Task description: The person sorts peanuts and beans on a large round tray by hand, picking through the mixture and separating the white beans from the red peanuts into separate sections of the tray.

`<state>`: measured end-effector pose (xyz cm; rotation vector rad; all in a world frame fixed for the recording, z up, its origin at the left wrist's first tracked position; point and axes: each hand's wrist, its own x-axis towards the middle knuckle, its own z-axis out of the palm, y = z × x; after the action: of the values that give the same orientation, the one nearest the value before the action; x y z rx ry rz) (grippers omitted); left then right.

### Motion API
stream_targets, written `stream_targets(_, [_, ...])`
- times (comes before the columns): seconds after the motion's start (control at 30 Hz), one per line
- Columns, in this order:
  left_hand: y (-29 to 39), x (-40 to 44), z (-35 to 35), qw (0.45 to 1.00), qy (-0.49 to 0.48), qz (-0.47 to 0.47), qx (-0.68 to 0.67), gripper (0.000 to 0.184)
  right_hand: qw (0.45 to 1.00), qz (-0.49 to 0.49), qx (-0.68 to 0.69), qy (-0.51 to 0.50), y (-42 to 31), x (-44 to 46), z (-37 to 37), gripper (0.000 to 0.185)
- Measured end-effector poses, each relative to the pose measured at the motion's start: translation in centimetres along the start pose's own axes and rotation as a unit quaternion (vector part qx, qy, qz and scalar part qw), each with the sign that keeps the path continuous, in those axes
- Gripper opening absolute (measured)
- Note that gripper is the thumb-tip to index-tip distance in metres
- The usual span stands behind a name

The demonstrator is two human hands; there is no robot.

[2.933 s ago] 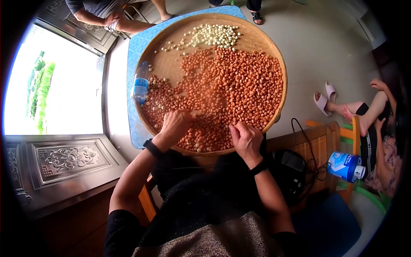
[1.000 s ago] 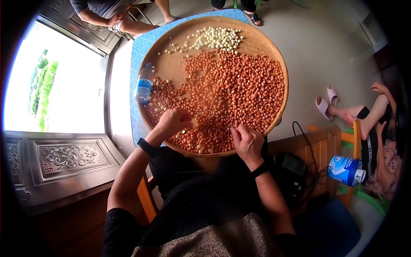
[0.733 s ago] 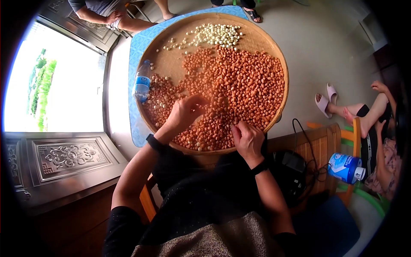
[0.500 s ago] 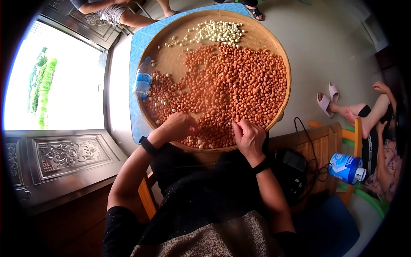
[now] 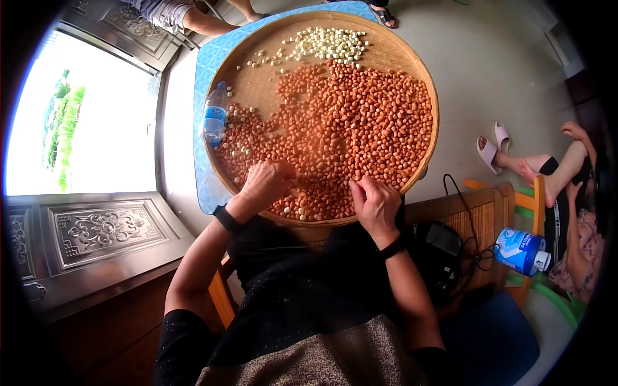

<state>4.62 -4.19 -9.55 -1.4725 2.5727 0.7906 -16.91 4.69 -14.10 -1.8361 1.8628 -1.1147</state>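
Observation:
A round woven tray point(image 5: 256, 83) holds a broad spread of reddish-brown seeds point(image 5: 386, 122), which look like lotus seeds. Pale, skinless seeds point(image 5: 331, 45) are gathered near its far rim. Over the near left of the brown seeds is my left hand point(image 5: 265, 185), its fingers curled and pointing right, partly blurred. My right hand point(image 5: 376, 204) rests at the near right rim, thumb and forefinger pinched together above the seeds. Whatever sits between the fingertips of either hand is too small or hidden to make out.
Under the tray is a blue-covered table point(image 5: 206, 71). A clear bottle point(image 5: 214, 116) lies on the tray's left edge. At right, a blue bottle point(image 5: 520, 251) and dark bag point(image 5: 438, 257) lie by a wooden chair point(image 5: 537, 206). Other people sit at right and far left.
My left hand has moved slightly up and away from me over the seeds. My right hand stays in nearly the same place, still pinched.

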Motion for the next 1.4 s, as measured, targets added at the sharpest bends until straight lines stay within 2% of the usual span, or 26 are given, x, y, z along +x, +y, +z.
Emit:
stream_targets(0.33, [0.4,0.8,1.2,1.000,0.013,0.024,0.011,0.008,1.000,0.001,-0.003,0.003,0.2,0.0,0.1,0.021])
stream_targets(0.43, [0.7,0.9,0.8,0.996,0.006,0.046,0.080,0.007,1.000,0.005,0.000,-0.003,0.1,0.0,0.0,0.021])
stream_targets(0.5, [1.2,1.2,-0.7,0.995,-0.045,-0.024,0.082,0.007,1.000,0.005,0.001,-0.001,0.2,0.0,0.0,0.020])
stream_targets(0.53, [-0.2,1.4,-0.6,0.999,-0.005,-0.027,0.043,0.006,1.000,0.003,0.001,-0.003,0.2,0.0,0.0,0.020])
stream_targets(0.6, [-1.0,2.5,-2.0,0.990,0.141,-0.007,0.019,0.005,1.000,0.003,0.001,-0.006,0.2,0.0,0.0,0.020])
stream_targets(0.67, [-1.1,3.3,-3.8,0.940,0.328,-0.046,-0.081,0.007,1.000,0.000,-0.001,-0.001,0.2,0.0,0.0,0.020])
stream_targets(0.7, [-0.1,3.4,-5.1,0.923,0.336,-0.103,-0.155,0.007,1.000,0.000,-0.001,-0.001,0.2,0.0,0.0,0.020])
stream_targets(0.8, [-1.2,3.3,-4.6,0.949,0.294,-0.055,-0.099,0.005,1.000,0.004,-0.002,-0.008,0.2,-0.1,0.1,0.020])
stream_targets(0.83, [-1.0,3.0,-3.9,0.965,0.252,-0.014,-0.070,0.006,1.000,0.002,-0.002,-0.003,0.2,0.0,0.0,0.020])
stream_targets(0.87, [-0.6,2.6,-3.0,0.980,0.193,-0.010,-0.055,0.006,1.000,-0.001,-0.003,0.002,0.2,0.0,0.0,0.020])
stream_targets(0.93, [-0.7,2.2,-0.5,0.988,0.141,0.034,-0.046,0.007,1.000,-0.003,0.002,0.005,0.2,0.0,0.1,0.020])
stream_targets(1.0, [0.4,1.7,0.7,0.996,0.082,0.006,-0.043,0.008,1.000,-0.003,0.003,0.008,0.4,-0.1,0.1,0.020])
stream_targets(1.4, [1.5,1.8,2.2,0.992,0.045,0.026,0.112,0.006,1.000,-0.011,-0.001,0.020,0.3,0.0,0.1,0.021])
